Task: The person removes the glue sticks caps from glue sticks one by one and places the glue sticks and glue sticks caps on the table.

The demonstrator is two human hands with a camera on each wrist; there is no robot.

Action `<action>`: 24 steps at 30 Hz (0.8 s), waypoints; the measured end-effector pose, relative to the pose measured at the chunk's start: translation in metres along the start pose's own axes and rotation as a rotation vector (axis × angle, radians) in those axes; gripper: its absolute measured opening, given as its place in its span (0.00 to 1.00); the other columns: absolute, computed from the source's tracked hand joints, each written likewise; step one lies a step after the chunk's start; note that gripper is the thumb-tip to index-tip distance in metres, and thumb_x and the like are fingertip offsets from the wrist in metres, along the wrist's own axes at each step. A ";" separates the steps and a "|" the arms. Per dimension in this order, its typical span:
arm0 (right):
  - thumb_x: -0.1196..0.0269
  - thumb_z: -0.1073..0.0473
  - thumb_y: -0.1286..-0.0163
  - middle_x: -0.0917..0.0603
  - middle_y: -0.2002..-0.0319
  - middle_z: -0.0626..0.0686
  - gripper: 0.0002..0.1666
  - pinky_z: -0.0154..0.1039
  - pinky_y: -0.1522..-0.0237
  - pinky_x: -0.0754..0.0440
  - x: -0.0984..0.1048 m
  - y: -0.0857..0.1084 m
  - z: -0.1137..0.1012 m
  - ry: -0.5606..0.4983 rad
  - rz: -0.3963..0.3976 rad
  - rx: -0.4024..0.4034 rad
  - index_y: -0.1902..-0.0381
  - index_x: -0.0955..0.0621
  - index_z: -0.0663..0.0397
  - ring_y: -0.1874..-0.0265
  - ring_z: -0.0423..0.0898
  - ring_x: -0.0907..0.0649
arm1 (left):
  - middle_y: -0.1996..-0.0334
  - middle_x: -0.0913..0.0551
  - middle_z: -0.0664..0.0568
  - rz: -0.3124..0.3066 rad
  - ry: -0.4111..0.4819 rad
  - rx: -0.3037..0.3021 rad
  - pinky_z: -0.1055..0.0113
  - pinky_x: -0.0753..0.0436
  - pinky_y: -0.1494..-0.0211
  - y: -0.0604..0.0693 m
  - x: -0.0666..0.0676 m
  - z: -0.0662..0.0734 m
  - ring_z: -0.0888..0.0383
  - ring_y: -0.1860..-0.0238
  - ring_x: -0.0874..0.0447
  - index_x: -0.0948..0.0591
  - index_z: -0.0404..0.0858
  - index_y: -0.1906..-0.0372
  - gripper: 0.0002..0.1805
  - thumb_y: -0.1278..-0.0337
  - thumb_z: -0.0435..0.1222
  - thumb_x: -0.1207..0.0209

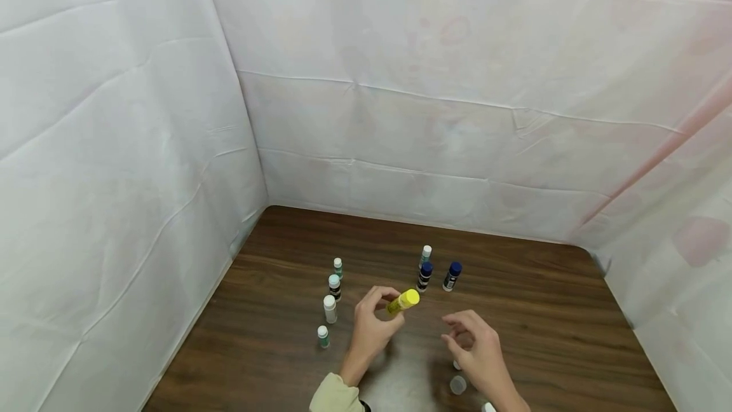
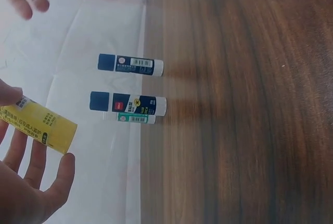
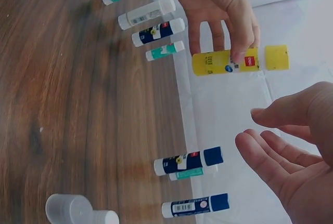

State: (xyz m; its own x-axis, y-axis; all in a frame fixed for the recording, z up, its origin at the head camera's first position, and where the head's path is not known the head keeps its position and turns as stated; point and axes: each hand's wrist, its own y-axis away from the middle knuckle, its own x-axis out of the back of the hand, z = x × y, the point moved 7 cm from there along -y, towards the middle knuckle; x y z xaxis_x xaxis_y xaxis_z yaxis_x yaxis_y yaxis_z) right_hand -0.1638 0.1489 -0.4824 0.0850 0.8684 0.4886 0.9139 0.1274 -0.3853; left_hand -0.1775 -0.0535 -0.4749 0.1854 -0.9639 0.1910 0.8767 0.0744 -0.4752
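My left hand [image 1: 368,332] grips a yellow glue stick [image 1: 403,300] above the table, with its yellow cap tilted up and to the right. In the right wrist view, the left thumb presses the yellow barrel [image 3: 213,63]. To the right, my right hand [image 1: 480,351] hovers apart from the stick, thumb and fingers spread, nothing between them. Beyond the hands stand two glue sticks with dark blue caps, one nearer the left [image 1: 424,277] and one nearer the right [image 1: 452,276]. A green glue stick [image 1: 426,257] with a white cap is partly hidden behind the left one.
Left of the hands, a row holds a small green stick [image 1: 338,267], a dark blue one [image 1: 335,288], a white one [image 1: 330,310] and another green one [image 1: 323,337]. A translucent cup-like piece [image 3: 67,208] is below the right hand. White sheets [image 1: 400,113] enclose the wooden table [image 1: 543,310].
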 end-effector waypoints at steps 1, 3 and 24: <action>0.30 0.80 0.56 0.21 0.66 0.40 0.27 0.31 0.77 0.19 -0.001 0.000 -0.001 -0.004 -0.001 0.000 0.63 0.19 0.47 0.75 0.37 0.20 | 0.65 0.18 0.45 -0.001 0.000 -0.002 0.53 0.18 0.60 0.001 -0.001 -0.002 0.45 0.63 0.18 0.19 0.35 0.62 0.17 0.64 0.21 0.34; 0.30 0.80 0.56 0.21 0.66 0.41 0.27 0.31 0.77 0.19 -0.001 -0.001 -0.003 -0.007 0.000 0.003 0.63 0.19 0.47 0.74 0.37 0.20 | 0.65 0.18 0.46 0.001 -0.007 -0.008 0.54 0.18 0.61 0.004 -0.003 -0.009 0.46 0.64 0.18 0.19 0.36 0.62 0.18 0.65 0.21 0.33; 0.29 0.79 0.56 0.21 0.65 0.43 0.27 0.31 0.77 0.19 -0.012 -0.005 -0.019 -0.066 -0.029 -0.014 0.58 0.19 0.52 0.74 0.39 0.19 | 0.64 0.19 0.59 -0.092 -0.044 -0.085 0.64 0.22 0.63 0.020 -0.013 -0.021 0.59 0.64 0.23 0.17 0.48 0.62 0.19 0.64 0.27 0.30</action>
State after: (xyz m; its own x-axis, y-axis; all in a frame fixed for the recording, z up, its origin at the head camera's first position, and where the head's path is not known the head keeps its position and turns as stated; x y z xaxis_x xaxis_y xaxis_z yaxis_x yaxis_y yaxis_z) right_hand -0.1619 0.1286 -0.4709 0.0327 0.8945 0.4459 0.9211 0.1462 -0.3607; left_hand -0.1720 -0.0450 -0.5051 0.1270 -0.9533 0.2740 0.8506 -0.0374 -0.5244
